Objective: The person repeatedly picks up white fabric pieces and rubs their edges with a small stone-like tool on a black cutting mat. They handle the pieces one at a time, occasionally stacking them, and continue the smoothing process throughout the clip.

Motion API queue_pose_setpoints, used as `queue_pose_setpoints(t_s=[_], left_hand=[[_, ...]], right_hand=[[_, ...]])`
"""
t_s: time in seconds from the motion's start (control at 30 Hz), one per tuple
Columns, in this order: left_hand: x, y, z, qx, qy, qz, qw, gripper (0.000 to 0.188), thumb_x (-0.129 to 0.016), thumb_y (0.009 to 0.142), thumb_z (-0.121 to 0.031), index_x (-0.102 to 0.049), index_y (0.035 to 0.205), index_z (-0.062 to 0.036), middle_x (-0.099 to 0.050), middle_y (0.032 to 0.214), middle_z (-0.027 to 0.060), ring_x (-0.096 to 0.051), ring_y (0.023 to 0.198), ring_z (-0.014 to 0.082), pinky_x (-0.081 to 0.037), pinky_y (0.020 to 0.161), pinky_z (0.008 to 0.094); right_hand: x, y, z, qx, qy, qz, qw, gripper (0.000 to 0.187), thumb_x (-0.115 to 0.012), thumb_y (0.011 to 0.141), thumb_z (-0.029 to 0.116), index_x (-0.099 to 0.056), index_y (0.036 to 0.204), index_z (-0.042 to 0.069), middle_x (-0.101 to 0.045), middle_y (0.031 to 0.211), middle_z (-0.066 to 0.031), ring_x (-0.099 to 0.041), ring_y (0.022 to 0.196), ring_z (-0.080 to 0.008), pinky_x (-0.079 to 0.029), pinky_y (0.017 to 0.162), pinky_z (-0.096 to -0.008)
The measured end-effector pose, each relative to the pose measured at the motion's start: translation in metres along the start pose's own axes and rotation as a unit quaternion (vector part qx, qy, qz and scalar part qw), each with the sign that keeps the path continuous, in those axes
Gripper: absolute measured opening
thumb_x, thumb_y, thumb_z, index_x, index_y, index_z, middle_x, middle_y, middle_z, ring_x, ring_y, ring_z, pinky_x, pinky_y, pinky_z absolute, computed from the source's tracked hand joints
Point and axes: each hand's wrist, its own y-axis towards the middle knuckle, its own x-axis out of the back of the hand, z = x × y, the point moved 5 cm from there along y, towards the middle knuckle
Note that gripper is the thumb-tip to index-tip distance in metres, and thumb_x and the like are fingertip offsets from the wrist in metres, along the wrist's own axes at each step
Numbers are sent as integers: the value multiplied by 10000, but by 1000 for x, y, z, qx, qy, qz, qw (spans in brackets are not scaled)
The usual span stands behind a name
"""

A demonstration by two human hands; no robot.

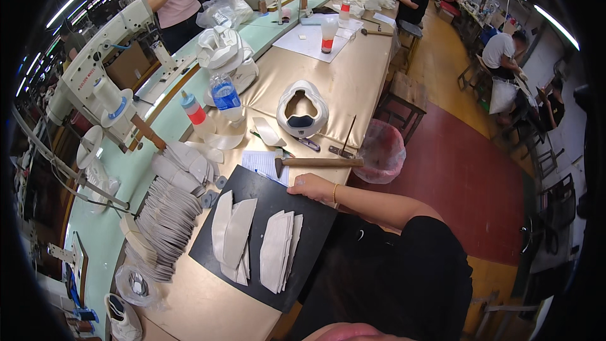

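My right hand (309, 186) is closed at the far edge of a flat black board (252, 185), its fingers curled at the rim. My left hand does not show. Two small stacks of pale shoe pieces lie on the board, a left stack (235, 230) with its pieces fanned and a right stack (276, 249). Just beyond my hand lies a hammer (325, 162) with a wooden handle. A printed sheet of paper (257, 160) is partly under the board, with a pen (268, 177) on it.
Rows of grey shoe pieces (165, 221) line the left. Farther off stand a white shoe upper (302, 109), a water bottle (226, 98) and a red-banded squeeze bottle (197, 115). A sewing machine (95, 66) is at left, a lined bin (380, 151) at right. Other people work nearby.
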Motion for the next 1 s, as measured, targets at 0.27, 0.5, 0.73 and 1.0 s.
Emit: queue_pose_setpoints(t_s=[0.27,0.5,0.73,1.0], left_hand=[[-21,3,-60,-42,-34,54,997,435,-647,843,-200,-540,1224,-20,-670,986,188,-611,803,280,-470,705,381],[-49,10,-133,-103,-66,110,986,470,-661,823,-149,-513,1253,-34,-670,972,175,-605,772,253,-462,670,352],[-76,9,-207,-155,-85,166,970,518,-675,803,-98,-485,1282,-47,-671,958,163,-599,741,227,-454,634,323],[-86,5,-272,-203,-79,209,953,586,-691,780,-41,-453,1315,-63,-671,942,149,-592,706,197,-445,594,290]], right_hand=[[-1,-3,9,20,3,18,1000,318,-677,870,389,-567,812,97,-433,592,24,-339,436,-72,-223,369,-262],[7,-17,14,84,53,11,995,330,-653,876,373,-560,795,67,-480,555,-1,-404,398,-108,-295,347,-274],[52,-69,-3,162,43,-40,985,370,-631,909,364,-590,779,20,-594,566,-48,-487,400,-132,-373,367,-286],[105,-92,-86,145,122,-62,980,439,-632,907,413,-529,662,64,-513,518,-15,-439,393,-104,-337,364,-278]])
